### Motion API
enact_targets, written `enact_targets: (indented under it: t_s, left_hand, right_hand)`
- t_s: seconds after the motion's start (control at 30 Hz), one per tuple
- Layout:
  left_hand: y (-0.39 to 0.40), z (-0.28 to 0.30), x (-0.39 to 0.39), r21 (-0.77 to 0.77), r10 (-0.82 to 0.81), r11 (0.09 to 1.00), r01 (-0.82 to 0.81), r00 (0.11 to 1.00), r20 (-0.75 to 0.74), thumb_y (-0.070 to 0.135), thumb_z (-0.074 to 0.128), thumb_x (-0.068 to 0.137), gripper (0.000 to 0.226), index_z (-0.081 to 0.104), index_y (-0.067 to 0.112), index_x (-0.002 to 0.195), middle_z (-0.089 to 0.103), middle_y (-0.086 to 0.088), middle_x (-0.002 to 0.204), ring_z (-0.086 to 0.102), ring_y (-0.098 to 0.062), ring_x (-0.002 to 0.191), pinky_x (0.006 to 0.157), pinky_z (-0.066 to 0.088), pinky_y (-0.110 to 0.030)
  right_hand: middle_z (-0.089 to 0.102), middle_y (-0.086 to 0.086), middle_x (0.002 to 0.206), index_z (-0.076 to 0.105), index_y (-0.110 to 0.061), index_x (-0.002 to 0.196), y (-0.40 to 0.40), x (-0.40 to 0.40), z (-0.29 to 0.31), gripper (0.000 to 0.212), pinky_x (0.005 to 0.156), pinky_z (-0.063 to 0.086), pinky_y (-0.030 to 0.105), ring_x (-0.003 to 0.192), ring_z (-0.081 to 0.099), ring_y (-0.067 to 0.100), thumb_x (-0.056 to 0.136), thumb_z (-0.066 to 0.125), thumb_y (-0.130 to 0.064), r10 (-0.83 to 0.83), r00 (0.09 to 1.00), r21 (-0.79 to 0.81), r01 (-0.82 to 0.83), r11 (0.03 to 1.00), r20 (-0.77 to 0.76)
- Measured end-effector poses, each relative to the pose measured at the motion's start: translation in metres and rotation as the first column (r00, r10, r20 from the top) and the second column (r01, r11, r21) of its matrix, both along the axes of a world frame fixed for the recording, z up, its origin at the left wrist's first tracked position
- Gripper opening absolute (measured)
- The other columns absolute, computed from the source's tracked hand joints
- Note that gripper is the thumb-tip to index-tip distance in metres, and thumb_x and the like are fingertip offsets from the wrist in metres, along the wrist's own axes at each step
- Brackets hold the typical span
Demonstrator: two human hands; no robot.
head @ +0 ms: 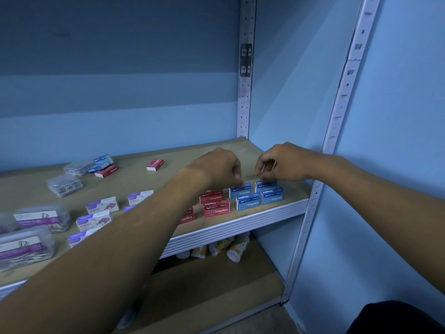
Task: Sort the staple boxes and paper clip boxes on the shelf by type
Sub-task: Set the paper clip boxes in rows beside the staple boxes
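Small cardboard staple boxes are sitting on a tan wooden shelf (134, 182) with a ribbed white front edge. At the right end, four blue staple boxes (248, 201) are standing in two rows of two, white fronts facing forward. Just to their left, red staple boxes (216, 209) are standing in a close group, partly hidden by a forearm. Further left, purple-and-white staple boxes (102, 205) are lying spread apart. A lone red box (155, 164) is lying towards the back, and a red and blue pile (103, 166) is sitting at the back left.

Clear plastic paper clip boxes (25, 248) with purple labels are sitting at the front left, silver clips showing inside. Two smaller clear boxes (64, 186) of clips are resting further back.

Both arms are reaching forward, palms down. The left hand (216, 168) is curling its fingers down onto the rear left blue box, pinching its top. The right hand (281, 163) is doing likewise on the rear right blue box, its grip narrow on the top edge.

On the shelf below, small patterned containers (224, 247) are lying on their sides.
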State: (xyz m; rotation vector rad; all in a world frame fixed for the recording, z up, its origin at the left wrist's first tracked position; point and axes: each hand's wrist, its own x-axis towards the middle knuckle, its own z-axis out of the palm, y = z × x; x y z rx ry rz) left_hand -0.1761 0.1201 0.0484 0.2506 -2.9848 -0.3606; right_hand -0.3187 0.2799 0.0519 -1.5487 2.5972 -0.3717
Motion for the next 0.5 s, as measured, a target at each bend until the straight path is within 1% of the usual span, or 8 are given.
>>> enact_targets:
  t_s: [0.13, 0.23, 0.27, 0.4, 0.47, 0.5]
  left_hand:
    - [-0.012, 0.003, 0.017, -0.059, 0.032, 0.998, -0.032, 0.999, -0.001, 0.046, 0.061, 0.091, 0.028, 0.072, 0.022, 0.098, 0.069, 0.003, 0.106, 0.062, -0.017, 0.098, 0.09, 0.052, -0.039]
    - [-0.025, 0.005, 0.032, -0.091, 0.063, 0.994, -0.062, 0.998, 0.005, 0.047, 0.057, 0.093, 0.032, 0.071, 0.019, 0.102, 0.068, 0.0, 0.11, 0.061, -0.019, 0.101, 0.091, 0.05, -0.037]
    - [-0.03, 0.006, 0.038, -0.098, 0.076, 0.992, -0.075, 0.997, 0.005, 0.046, 0.056, 0.094, 0.033, 0.072, 0.019, 0.102, 0.069, 0.0, 0.11, 0.061, -0.019, 0.101, 0.09, 0.05, -0.036]
    - [-0.051, 0.006, 0.062, -0.116, 0.142, 0.983, -0.139, 0.99, 0.018, 0.046, 0.052, 0.096, 0.034, 0.071, 0.018, 0.103, 0.069, -0.001, 0.112, 0.061, -0.021, 0.102, 0.091, 0.05, -0.036]
    - [-0.063, 0.006, 0.075, -0.128, 0.176, 0.977, -0.172, 0.984, 0.022, 0.046, 0.052, 0.096, 0.034, 0.071, 0.019, 0.102, 0.069, 0.0, 0.111, 0.061, -0.02, 0.102, 0.09, 0.051, -0.036]
    - [-0.068, 0.007, 0.081, -0.128, 0.19, 0.974, -0.186, 0.981, 0.023, 0.046, 0.052, 0.096, 0.033, 0.071, 0.019, 0.102, 0.069, 0.0, 0.111, 0.061, -0.02, 0.101, 0.089, 0.051, -0.036]
  right_hand:
    - [0.07, -0.016, 0.092, 0.077, -0.035, 0.093, -0.009, 0.004, 0.002, 0.011, 0.081, 0.048, 0.02, 0.09, 0.063, 0.0, 0.088, 0.071, -0.027, 0.018, 1.0, -0.006, -0.018, 1.0, 0.003]
    - [0.069, -0.018, 0.092, 0.077, -0.036, 0.093, -0.024, 0.011, 0.003, 0.012, 0.075, 0.042, 0.014, 0.091, 0.061, -0.001, 0.088, 0.07, -0.027, 0.036, 0.999, -0.001, -0.036, 0.999, -0.011]
    - [0.069, -0.018, 0.092, 0.077, -0.036, 0.093, -0.029, 0.014, 0.003, 0.012, 0.074, 0.042, 0.013, 0.091, 0.061, -0.001, 0.088, 0.07, -0.027, 0.043, 0.999, 0.001, -0.043, 0.999, -0.009]
    - [0.071, -0.017, 0.097, 0.077, -0.036, 0.093, -0.054, 0.029, 0.005, 0.014, 0.081, 0.046, 0.017, 0.095, 0.063, 0.001, 0.088, 0.07, -0.024, 0.099, 0.995, -0.002, -0.099, 0.995, 0.009]
    - [0.071, -0.018, 0.098, 0.077, -0.038, 0.093, -0.068, 0.037, 0.006, 0.015, 0.083, 0.046, 0.018, 0.097, 0.063, 0.001, 0.088, 0.069, -0.025, 0.125, 0.992, 0.001, -0.125, 0.992, -0.001]
    - [0.071, -0.019, 0.098, 0.077, -0.039, 0.093, -0.075, 0.041, 0.006, 0.015, 0.087, 0.047, 0.02, 0.097, 0.063, 0.001, 0.088, 0.069, -0.027, 0.136, 0.991, 0.003, -0.136, 0.991, -0.016]
